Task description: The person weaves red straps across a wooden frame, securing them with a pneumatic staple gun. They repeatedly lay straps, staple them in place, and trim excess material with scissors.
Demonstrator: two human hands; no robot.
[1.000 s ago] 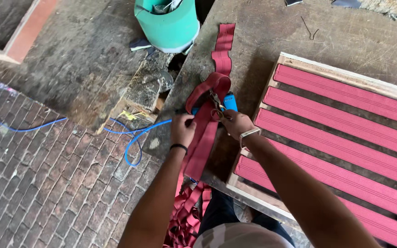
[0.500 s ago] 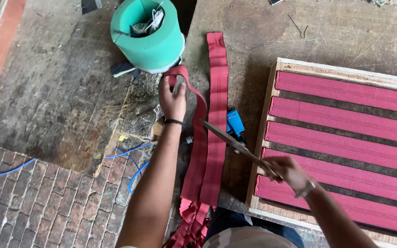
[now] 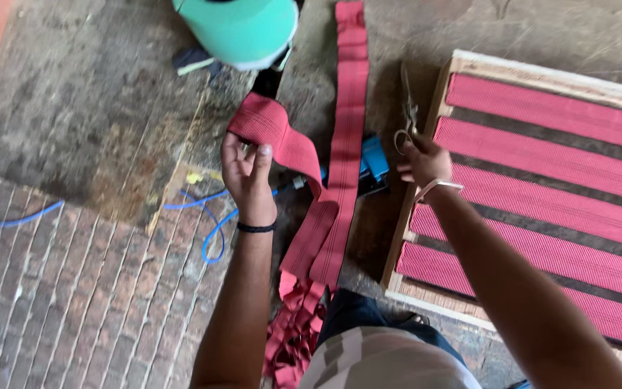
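Scissors [image 3: 406, 119] now under right hand [image 3: 426, 161]

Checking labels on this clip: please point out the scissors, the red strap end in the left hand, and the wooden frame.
scissors [image 3: 406, 115], head view, on the blades.
red strap [image 3: 268, 126], head view, on the folded end.
wooden frame [image 3: 426, 155], head view, on its left rail.

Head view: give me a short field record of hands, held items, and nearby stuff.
left hand: grips the folded end of a red webbing strap
right hand: holds scissors by the handles, blades pointing away, at the frame's edge
strap run: a second length lies flat on the floor
wooden frame: right side, red webbing strips stretched across it
green drum: top, beyond the left hand
blue cable: on the floor, by the left wrist
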